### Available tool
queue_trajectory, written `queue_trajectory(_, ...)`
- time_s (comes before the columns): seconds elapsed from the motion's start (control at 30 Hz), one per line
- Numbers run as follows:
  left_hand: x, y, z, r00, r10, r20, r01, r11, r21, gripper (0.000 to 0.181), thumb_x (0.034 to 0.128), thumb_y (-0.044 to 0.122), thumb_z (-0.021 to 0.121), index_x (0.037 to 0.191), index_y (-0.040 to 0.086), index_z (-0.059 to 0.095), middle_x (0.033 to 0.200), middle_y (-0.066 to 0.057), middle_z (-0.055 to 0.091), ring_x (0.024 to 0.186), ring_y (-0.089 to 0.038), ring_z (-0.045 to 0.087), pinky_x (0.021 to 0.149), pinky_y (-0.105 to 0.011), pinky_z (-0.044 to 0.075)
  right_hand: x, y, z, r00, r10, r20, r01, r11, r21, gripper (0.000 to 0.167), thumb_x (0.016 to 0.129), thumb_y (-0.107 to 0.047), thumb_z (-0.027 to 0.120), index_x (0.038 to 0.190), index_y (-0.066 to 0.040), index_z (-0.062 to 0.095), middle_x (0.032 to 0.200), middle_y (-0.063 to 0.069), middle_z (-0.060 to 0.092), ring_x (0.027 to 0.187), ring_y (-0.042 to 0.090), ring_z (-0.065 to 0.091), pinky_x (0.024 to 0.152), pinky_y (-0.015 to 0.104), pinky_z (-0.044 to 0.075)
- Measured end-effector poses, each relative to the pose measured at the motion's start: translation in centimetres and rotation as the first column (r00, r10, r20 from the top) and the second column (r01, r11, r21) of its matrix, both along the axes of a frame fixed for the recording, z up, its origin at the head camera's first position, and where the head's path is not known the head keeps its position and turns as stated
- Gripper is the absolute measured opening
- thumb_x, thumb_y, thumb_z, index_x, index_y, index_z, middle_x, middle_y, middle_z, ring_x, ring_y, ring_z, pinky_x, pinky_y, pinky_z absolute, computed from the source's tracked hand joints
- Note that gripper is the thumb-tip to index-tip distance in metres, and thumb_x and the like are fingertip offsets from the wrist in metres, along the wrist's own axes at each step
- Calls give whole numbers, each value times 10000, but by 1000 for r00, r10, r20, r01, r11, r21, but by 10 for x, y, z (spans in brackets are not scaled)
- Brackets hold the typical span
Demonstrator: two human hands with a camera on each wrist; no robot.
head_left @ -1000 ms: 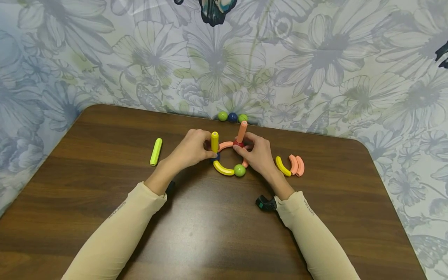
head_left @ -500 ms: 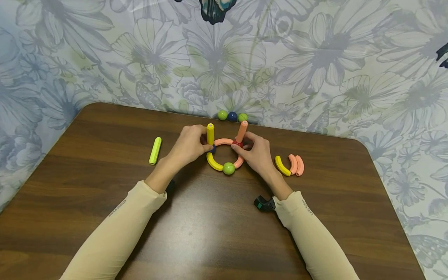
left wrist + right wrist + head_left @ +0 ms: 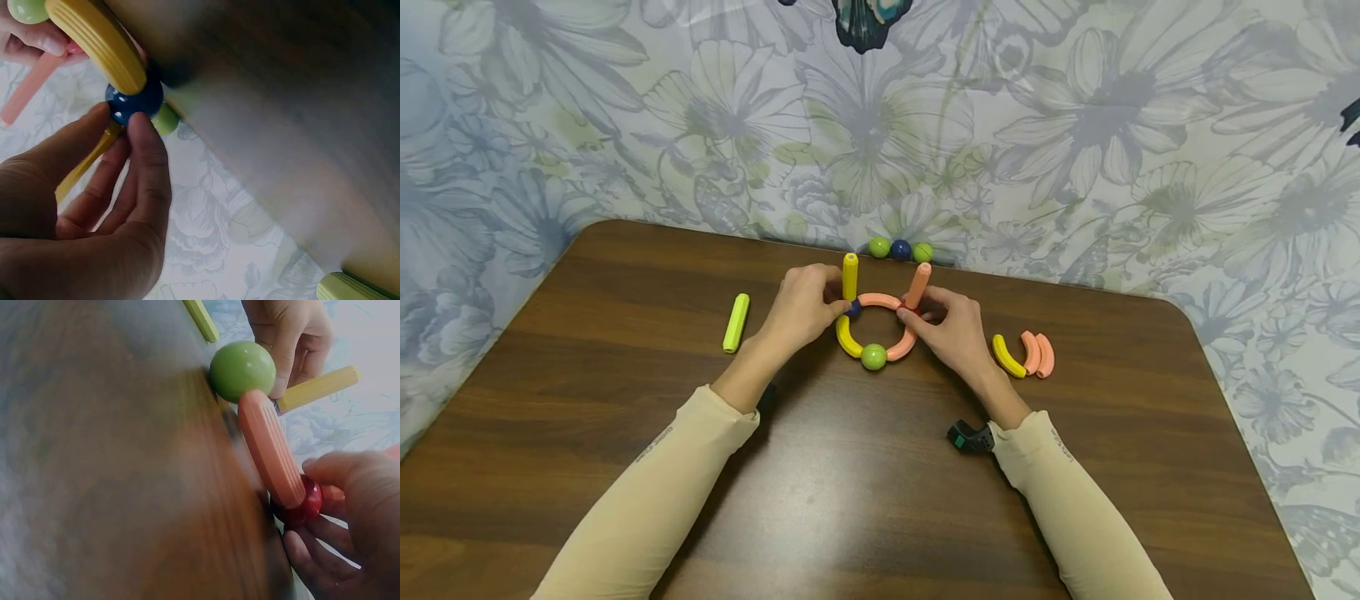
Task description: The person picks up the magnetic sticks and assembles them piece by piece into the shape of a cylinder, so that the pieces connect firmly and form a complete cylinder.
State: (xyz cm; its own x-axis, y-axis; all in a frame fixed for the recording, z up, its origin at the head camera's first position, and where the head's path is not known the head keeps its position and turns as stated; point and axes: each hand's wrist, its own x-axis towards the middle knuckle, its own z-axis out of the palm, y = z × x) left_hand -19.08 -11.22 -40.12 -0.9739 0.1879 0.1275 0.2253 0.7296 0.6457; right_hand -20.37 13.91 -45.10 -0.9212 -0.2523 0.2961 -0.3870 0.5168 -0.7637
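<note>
A ring of curved sticks and balls lies on the table between both hands. My left hand (image 3: 801,312) pinches its blue ball (image 3: 134,99) between thumb and fingers; a straight yellow stick (image 3: 850,277) rises from that ball. On the opposite side, the right hand (image 3: 953,332) grips the red ball (image 3: 310,503), which bears a straight pink stick (image 3: 918,286), leaning slightly. A curved yellow stick (image 3: 847,338) joins blue to the green ball (image 3: 873,357) at the near side. Between green and red runs one curved pink stick (image 3: 269,447); another pink curve (image 3: 880,300) spans the far side.
Left of the ring lies a straight lime stick (image 3: 737,323). To the right are a curved yellow stick (image 3: 1008,357) and two curved pink sticks (image 3: 1037,354). Two green balls and a blue ball (image 3: 901,250) line the back edge of the table (image 3: 820,500), against a floral-patterned wall.
The ring has turned: its green ball has shifted left along the near side, while the blue ball moved away and left with the left hand. The right hand stays nearly in place.
</note>
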Motion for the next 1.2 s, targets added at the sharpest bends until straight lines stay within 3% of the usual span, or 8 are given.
queue_trajectory(0.23, -2, -20, 7, 999, 50, -3, -50, 999, 7, 166, 944, 48, 772, 1097, -10, 747, 1028, -168, 773, 956, -318, 731, 867, -442, 588, 1, 0, 0, 999, 39, 29, -39, 999, 4, 243, 915, -269, 845, 1130, -174, 781, 1054, 13, 793, 920, 154, 744, 829, 337, 625)
queue_trajectory(0.37, -1, -49, 21, 995, 97, 0, -97, 992, -81, 189, 948, 93, 775, 1096, -17, 737, 1030, -189, 764, 975, -357, 702, 887, -493, 553, 1, 0, 1, 998, 54, 40, -55, 998, 6, 244, 920, -250, 842, 1139, -166, 774, 1074, 16, 793, 924, 151, 749, 825, 341, 627)
queue_trajectory(0.5, 1, -79, 34, 989, 121, 89, -103, 977, -185, 291, 958, 148, 775, 1168, -39, 700, 1143, -257, 719, 1060, -429, 658, 908, -552, 528, 0, 0, 2, 999, 47, 26, -47, 999, 15, 255, 924, -258, 839, 1148, -158, 771, 1069, 31, 797, 906, 158, 756, 798, 335, 626)
queue_trajectory(0.6, 1, -94, 40, 971, 126, 205, -72, 964, -256, 421, 982, 238, 754, 1270, -51, 650, 1260, -303, 660, 1146, -486, 615, 941, -598, 514, 0, 1, 2, 1000, 12, 15, -13, 1000, 27, 267, 920, -270, 843, 1148, -150, 772, 1043, 44, 799, 899, 166, 756, 787, 326, 627)
queue_trajectory(0.73, 1, -109, 43, 930, 122, 346, 5, 939, -344, 562, 946, 361, 787, 1286, -60, 634, 1294, -309, 628, 1153, -497, 602, 937, -619, 514, 0, 2, 2, 999, -34, 8, 34, 999, 40, 277, 912, -267, 850, 1143, -137, 771, 1019, 50, 797, 907, 168, 752, 792, 332, 629)
queue_trajectory(0.83, 2, -115, 43, 900, 117, 421, 48, 931, -363, 529, 900, 369, 840, 1165, -55, 669, 1085, -255, 682, 966, -406, 660, 806, -517, 560, -1, 3, 2, 998, -56, -2, 56, 998, 39, 266, 912, -263, 850, 1130, -135, 770, 1006, 49, 794, 905, 170, 750, 800, 346, 631)
queue_trajectory(0.97, 2, -115, 39, 872, 104, 478, 69, 941, -331, 394, 871, 275, 878, 1018, -26, 672, 796, -144, 667, 692, -253, 661, 605, -346, 549, -1, 4, 2, 997, -76, -15, 77, 996, 35, 251, 911, -261, 851, 1116, -139, 772, 991, 47, 792, 896, 173, 750, 800, 352, 632)
queue_trajectory(1.2, -1, -113, 30, 868, 84, 489, 70, 955, -288, 245, 875, 141, 850, 947, -25, 685, 805, -152, 683, 628, -220, 693, 596, -329, 607, -1, 4, -1, 997, -72, -14, 73, 997, 27, 241, 919, -265, 843, 1109, -136, 770, 996, 57, 792, 907, 179, 748, 801, 341, 629)
